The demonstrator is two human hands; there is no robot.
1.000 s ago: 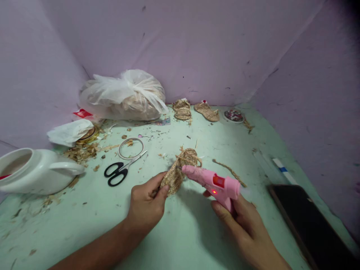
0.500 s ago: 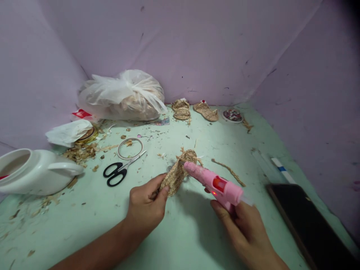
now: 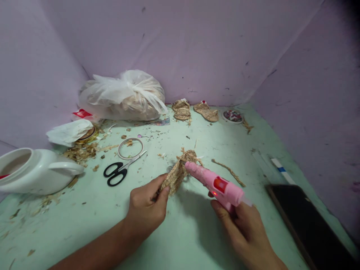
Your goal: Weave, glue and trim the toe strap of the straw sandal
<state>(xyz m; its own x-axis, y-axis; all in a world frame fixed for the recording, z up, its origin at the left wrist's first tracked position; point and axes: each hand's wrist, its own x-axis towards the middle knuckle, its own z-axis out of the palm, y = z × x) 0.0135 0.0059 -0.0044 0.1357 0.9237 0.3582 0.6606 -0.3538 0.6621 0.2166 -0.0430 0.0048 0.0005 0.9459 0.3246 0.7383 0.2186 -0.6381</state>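
My left hand pinches the near end of a small woven straw sandal and holds it tilted just above the green table. My right hand grips the handle of a pink glue gun whose red light is on. The gun's nozzle points left and touches the sandal near its strap loop at the far end. A short braided straw cord lies on the table just right of the sandal.
Black-handled scissors and a wire ring lie to the left. A white jug lies at far left. A plastic bag of straw, two straw sandals and a small dish sit at the back. A dark tablet lies at right.
The glue gun's nozzle has slid slightly down and right along the sandal. The left hand keeps its pinch on the sandal and has barely moved.
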